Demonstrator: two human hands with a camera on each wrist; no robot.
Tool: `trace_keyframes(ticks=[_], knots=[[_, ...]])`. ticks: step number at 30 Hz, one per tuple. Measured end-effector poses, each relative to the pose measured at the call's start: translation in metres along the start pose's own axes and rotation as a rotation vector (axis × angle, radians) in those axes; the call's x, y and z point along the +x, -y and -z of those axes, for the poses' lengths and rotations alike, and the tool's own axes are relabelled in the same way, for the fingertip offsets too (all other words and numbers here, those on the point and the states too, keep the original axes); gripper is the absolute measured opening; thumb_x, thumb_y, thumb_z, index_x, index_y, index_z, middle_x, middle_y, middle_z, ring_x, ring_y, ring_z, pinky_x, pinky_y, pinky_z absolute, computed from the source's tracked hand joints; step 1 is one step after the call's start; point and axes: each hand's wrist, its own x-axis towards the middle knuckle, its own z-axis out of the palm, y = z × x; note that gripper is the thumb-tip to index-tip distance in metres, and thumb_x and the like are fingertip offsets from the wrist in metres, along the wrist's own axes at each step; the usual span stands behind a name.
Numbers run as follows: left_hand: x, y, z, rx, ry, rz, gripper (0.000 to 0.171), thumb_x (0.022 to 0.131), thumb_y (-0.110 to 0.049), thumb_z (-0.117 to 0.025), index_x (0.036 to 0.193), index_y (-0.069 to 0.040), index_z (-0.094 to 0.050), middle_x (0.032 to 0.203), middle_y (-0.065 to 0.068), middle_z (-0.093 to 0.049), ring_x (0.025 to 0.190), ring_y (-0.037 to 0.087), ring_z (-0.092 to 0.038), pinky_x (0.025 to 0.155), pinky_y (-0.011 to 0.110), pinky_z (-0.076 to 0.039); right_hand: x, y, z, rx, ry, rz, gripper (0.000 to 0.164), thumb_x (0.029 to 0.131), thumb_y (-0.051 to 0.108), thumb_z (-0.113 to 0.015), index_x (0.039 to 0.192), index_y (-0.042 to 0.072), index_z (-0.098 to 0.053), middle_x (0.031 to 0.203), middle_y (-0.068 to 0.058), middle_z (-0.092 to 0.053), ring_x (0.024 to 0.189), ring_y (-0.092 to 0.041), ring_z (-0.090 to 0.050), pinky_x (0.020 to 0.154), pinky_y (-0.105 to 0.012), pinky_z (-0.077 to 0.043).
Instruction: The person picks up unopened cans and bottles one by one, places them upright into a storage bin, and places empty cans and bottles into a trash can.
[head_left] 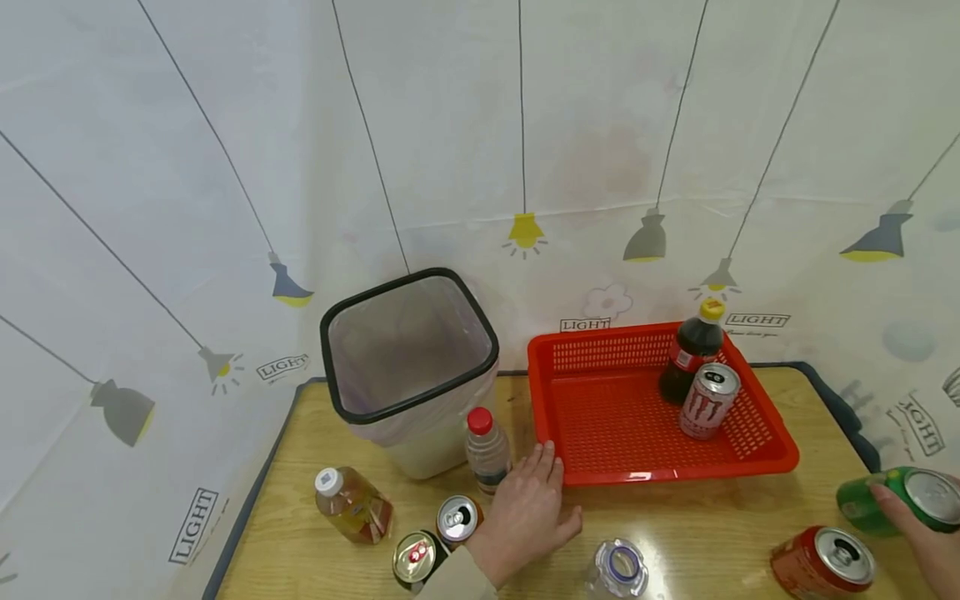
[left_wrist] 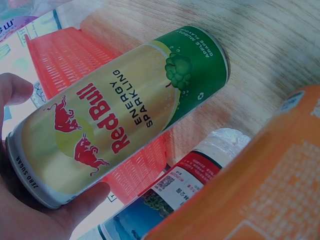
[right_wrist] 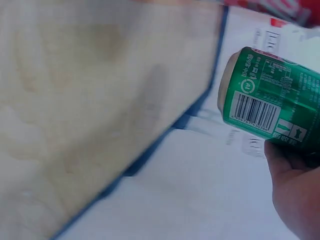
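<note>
Green can (right_wrist: 277,97) shows its barcode (right_wrist: 255,111) only in the right wrist view.

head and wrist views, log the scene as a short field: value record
left hand: at top of Red Bull can, fingers fairly straight
right hand: holds green can, tilted
basket: cola bottle, pink can
bin: beside water bottle
red can: near right hand

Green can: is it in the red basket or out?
Out: in the head view, the right hand holds the green can to the right of the red basket, apart from it.
</note>
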Motion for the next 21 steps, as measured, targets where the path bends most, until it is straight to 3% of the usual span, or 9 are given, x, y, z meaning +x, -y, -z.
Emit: trace_keyframes(ticks=[3,4,6,8,11,13,15,17,21], knots=[[-0.001,0.001,-0.001,0.003,0.0,0.005,0.065,0.096,-0.054,-0.062,0.135,-0.003,-0.068,0.147,0.017,-0.058,0.136,0.029,-0.056,0.108,0.041,-0.049,0.002,0.011,0.006,0.03,-0.02,0.082,0.059,0.096,0.015,-0.072,0.143,-0.012,-0.049,0.125,-0.036,-0.057,0.083,0.016,-0.04,0.084,-0.011,-0.037],[-0.001,0.001,-0.001,0.003,-0.001,0.006,0.065,0.096,-0.054,-0.062,0.135,-0.003,-0.068,0.147,0.017,-0.058,0.136,0.03,-0.056,0.108,0.041,-0.049,0.003,0.015,0.007,0.042,-0.034,0.107,0.058,0.094,0.015,-0.074,0.141,-0.012,-0.052,0.118,-0.033,-0.058,0.08,0.022,-0.028,0.075,-0.009,-0.03],[-0.001,0.001,-0.001,0.004,-0.003,0.007,0.065,0.096,-0.054,-0.062,0.135,-0.002,-0.067,0.147,0.017,-0.058,0.136,0.03,-0.056,0.108,0.041,-0.049,0.004,0.023,0.011,0.062,-0.045,0.147,0.058,0.092,0.014,-0.077,0.138,-0.014,-0.054,0.112,-0.032,-0.058,0.077,0.027,-0.022,0.067,-0.007,-0.026],[-0.001,0.001,-0.001,0.004,-0.008,0.004,0.065,0.096,-0.053,-0.062,0.135,-0.002,-0.068,0.147,0.017,-0.058,0.136,0.03,-0.056,0.108,0.041,-0.049,0.004,0.031,0.014,0.06,-0.063,0.19,0.058,0.09,0.015,-0.079,0.135,-0.014,-0.056,0.107,-0.029,-0.059,0.076,0.027,-0.023,0.063,-0.008,-0.023],[-0.001,0.001,-0.001,0.005,-0.018,0.001,0.064,0.096,-0.054,-0.062,0.134,-0.002,-0.068,0.146,0.017,-0.059,0.135,0.03,-0.057,0.108,0.041,-0.049,0.005,0.043,0.019,0.094,-0.076,0.262,0.053,0.086,0.012,-0.082,0.128,-0.013,-0.061,0.095,0.003,-0.062,0.075,0.027,-0.027,0.063,-0.006,-0.026],[-0.001,0.001,-0.001,0.001,-0.023,0.0,0.064,0.096,-0.053,-0.062,0.134,-0.002,-0.068,0.146,0.017,-0.059,0.135,0.03,-0.057,0.107,0.042,-0.05,0.005,0.051,0.021,0.139,-0.077,0.308,0.046,0.085,0.008,-0.083,0.123,-0.009,-0.065,0.091,0.025,-0.054,0.075,0.026,-0.033,0.065,-0.003,-0.028],[-0.001,0.001,-0.001,-0.004,-0.025,-0.001,0.064,0.096,-0.053,-0.063,0.134,-0.002,-0.068,0.146,0.018,-0.059,0.135,0.03,-0.057,0.107,0.042,-0.05,0.003,0.059,0.022,0.19,-0.061,0.325,0.042,0.084,0.004,-0.082,0.121,-0.007,-0.065,0.09,0.039,-0.042,0.075,0.025,-0.038,0.067,-0.001,-0.031],[-0.001,0.001,-0.001,-0.007,-0.023,-0.002,0.064,0.096,-0.053,-0.062,0.134,-0.002,-0.068,0.146,0.018,-0.058,0.135,0.03,-0.057,0.107,0.042,-0.05,0.0,0.068,0.023,0.211,-0.033,0.294,0.045,0.087,0.005,-0.08,0.128,-0.006,-0.063,0.093,0.038,-0.042,0.078,0.024,-0.04,0.069,0.0,-0.032],[0.0,0.0,-0.001,-0.011,-0.016,-0.006,0.064,0.096,-0.054,-0.061,0.134,-0.002,-0.068,0.147,0.017,-0.058,0.136,0.03,-0.057,0.107,0.042,-0.05,-0.007,0.085,0.025,0.181,0.042,0.166,0.06,0.094,0.012,-0.075,0.146,-0.004,-0.051,0.104,0.023,-0.045,0.082,0.022,-0.035,0.073,-0.005,-0.031]])
